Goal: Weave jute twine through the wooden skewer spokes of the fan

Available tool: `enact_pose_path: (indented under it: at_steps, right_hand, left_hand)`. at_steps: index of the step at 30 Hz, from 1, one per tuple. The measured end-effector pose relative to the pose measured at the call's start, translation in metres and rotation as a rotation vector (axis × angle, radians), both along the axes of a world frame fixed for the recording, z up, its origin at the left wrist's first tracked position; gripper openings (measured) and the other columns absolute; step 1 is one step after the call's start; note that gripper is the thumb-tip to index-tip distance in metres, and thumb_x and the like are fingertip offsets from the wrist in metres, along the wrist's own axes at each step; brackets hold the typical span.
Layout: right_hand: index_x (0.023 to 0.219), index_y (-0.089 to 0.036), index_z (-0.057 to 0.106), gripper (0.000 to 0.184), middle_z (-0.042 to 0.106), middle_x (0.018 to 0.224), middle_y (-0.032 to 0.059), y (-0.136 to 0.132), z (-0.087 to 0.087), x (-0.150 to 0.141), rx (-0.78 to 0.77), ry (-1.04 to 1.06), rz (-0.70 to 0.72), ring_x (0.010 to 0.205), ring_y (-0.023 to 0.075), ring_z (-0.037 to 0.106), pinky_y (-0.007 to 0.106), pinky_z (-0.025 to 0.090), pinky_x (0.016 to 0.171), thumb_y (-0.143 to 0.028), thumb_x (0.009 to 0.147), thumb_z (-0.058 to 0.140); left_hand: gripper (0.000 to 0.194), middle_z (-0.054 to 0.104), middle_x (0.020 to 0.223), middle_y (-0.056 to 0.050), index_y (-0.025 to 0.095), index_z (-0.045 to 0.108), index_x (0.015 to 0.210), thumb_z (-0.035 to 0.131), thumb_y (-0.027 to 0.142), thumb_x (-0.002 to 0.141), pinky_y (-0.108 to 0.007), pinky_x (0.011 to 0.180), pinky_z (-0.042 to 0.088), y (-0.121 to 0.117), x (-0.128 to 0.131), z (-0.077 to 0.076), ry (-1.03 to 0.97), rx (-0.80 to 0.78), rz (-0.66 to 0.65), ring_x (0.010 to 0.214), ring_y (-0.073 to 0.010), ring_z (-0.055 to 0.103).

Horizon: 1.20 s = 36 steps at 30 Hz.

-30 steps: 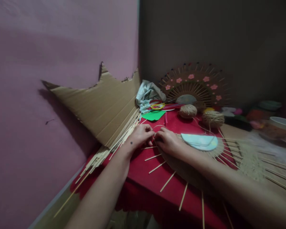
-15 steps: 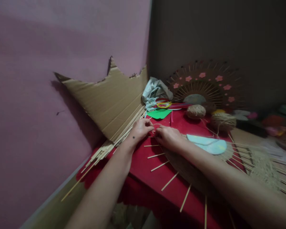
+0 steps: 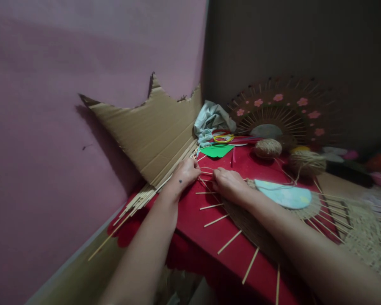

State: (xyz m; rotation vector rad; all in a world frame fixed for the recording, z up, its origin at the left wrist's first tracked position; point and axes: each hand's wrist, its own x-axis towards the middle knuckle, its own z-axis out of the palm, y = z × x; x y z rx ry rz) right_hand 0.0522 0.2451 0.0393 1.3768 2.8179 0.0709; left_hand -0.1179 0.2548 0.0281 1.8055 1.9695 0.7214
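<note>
A half-round woven fan of sticks and twine [image 3: 247,222] lies on the red cloth, its bare stick ends pointing outward. My left hand [image 3: 187,173] is closed in a pinch at the fan's far left end, with thin twine [image 3: 206,167] running from its fingers. Close by on the right, my right hand [image 3: 227,183] is closed on the twine at the fan's edge; its fingertips are partly hidden. Under my right forearm the woven band is covered. A pale blue half-circle piece [image 3: 282,194] sits at the fan's centre.
Cut cardboard [image 3: 155,131] leans on the pink wall, with loose sticks [image 3: 136,203] along its base. Behind my hands are green paper [image 3: 217,151], a crumpled pale cloth [image 3: 212,118] and twine balls [image 3: 268,148]. A flower-decorated fan [image 3: 277,112] stands at the back.
My hands have moved slightly apart, and more twine shows between them. The whole view has shifted a little, so things appear further right.
</note>
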Motion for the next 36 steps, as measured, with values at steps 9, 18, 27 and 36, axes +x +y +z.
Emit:
enact_pose_path:
  at_steps: [9,18,27,36]
  right_hand:
    - [0.102,-0.012,0.058,0.023,0.064,0.098,0.0133,0.001,0.000,0.002,-0.006,-0.004,0.005,0.086,0.0229,0.063,0.029,0.041,0.066,-0.019,0.088,0.041]
    - [0.102,-0.011,0.059,0.023,0.063,0.099,0.0138,-0.001,0.002,0.003,-0.008,0.017,0.005,0.086,0.0239,0.063,0.030,0.041,0.066,-0.020,0.088,0.042]
    - [0.090,-0.014,0.063,0.020,0.066,0.095,0.0127,0.002,0.000,0.008,-0.065,0.195,0.035,0.084,0.0209,0.062,0.028,0.040,0.071,-0.018,0.085,0.045]
    - [0.080,-0.015,0.062,0.017,0.067,0.076,0.0037,0.020,-0.009,0.024,-0.175,0.668,-0.056,0.068,0.0137,0.059,0.022,0.042,0.061,-0.023,0.080,0.046]
  left_hand:
    - [0.013,0.051,0.039,0.000,0.017,0.063,0.057,0.053,0.010,0.062,-0.021,0.051,0.038,-0.006,-0.003,-0.003,0.031,-0.067,0.042,0.046,-0.0135,0.053]
    - [0.006,0.057,0.051,-0.001,0.018,0.066,0.059,0.062,0.014,0.062,-0.023,0.057,0.038,-0.006,-0.004,0.002,0.059,0.000,0.048,0.063,-0.0161,0.057]
    - [0.008,0.067,0.074,-0.004,0.020,0.068,0.071,0.061,0.023,0.071,-0.026,0.073,0.043,-0.012,0.009,0.010,0.024,0.152,-0.052,0.077,-0.0181,0.059]
    - [0.008,0.059,0.055,0.002,0.014,0.061,0.075,0.053,0.017,0.074,-0.018,0.042,0.041,0.007,0.038,-0.004,-0.299,0.053,-0.233,0.042,-0.0089,0.054]
